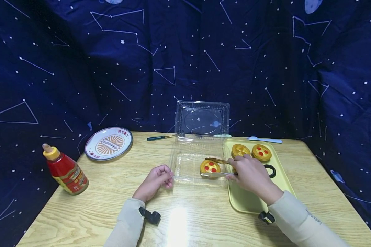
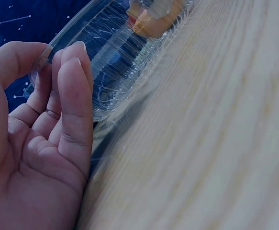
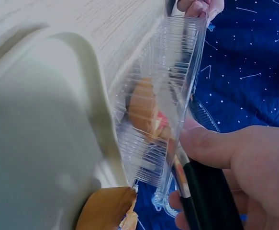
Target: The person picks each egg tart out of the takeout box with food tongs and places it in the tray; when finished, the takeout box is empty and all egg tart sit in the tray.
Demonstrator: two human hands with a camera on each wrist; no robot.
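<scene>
A clear plastic clamshell box (image 1: 185, 164) stands with its lid (image 1: 202, 118) raised at the back. My left hand (image 1: 156, 181) pinches the box's front left corner between thumb and fingers, and the left wrist view shows the rim between them. My right hand (image 1: 253, 173) grips black-handled tongs (image 3: 208, 196) over the box's right side. Between the arms of the tongs lies a toy tart (image 1: 210, 166) with red spots, inside the box. Other tarts (image 1: 261, 152) sit on a yellow tray (image 1: 244, 202), one of them partly hidden behind my right hand.
At the left stands a red sauce bottle (image 1: 68, 171) with a yellow cap. A patterned plate (image 1: 109, 143) lies at the back left. Behind the box are a dark-handled utensil (image 1: 157, 138) and a pale green handle (image 1: 222, 136). A blue fork (image 1: 264, 139) lies beyond the tray.
</scene>
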